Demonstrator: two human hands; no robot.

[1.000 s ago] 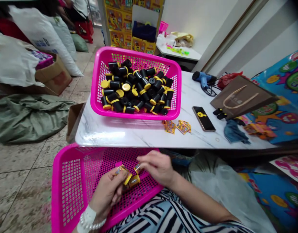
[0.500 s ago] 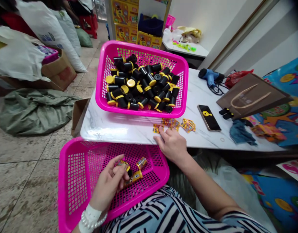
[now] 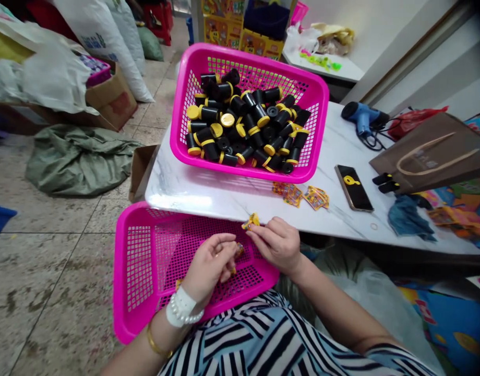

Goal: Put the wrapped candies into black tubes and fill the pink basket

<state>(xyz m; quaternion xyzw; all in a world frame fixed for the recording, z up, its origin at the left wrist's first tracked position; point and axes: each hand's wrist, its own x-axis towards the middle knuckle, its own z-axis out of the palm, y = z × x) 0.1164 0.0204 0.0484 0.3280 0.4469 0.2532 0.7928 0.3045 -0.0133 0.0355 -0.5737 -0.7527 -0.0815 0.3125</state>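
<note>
My right hand (image 3: 278, 244) pinches a small yellow printed label (image 3: 251, 222) between thumb and fingertips, just off the table's front edge. My left hand (image 3: 213, 267) hovers over the lower pink basket (image 3: 123, 271), its fingers loosely curled and apart, with nothing visible in them. Just past its fingers a small printed piece (image 3: 240, 250) shows, partly covered; the hand hides most of what lies in this basket. More printed labels (image 3: 287, 194) lie on the table in two loose groups. Behind them, the upper pink basket (image 3: 178, 112) holds many black canisters (image 3: 259, 115) with yellow lids.
On the marble-patterned table (image 3: 189, 190) are a phone (image 3: 353, 188), a blue heat gun (image 3: 363, 117), a brown paper bag (image 3: 428, 151) and a blue cloth (image 3: 408, 216). A green sack (image 3: 79, 162) and a cardboard box (image 3: 110, 99) stand on the floor to the left.
My right hand has lifted a label off the table and brought it toward my left hand. My left hand has moved up from the labelled canisters in the lower basket. The view has shifted.
</note>
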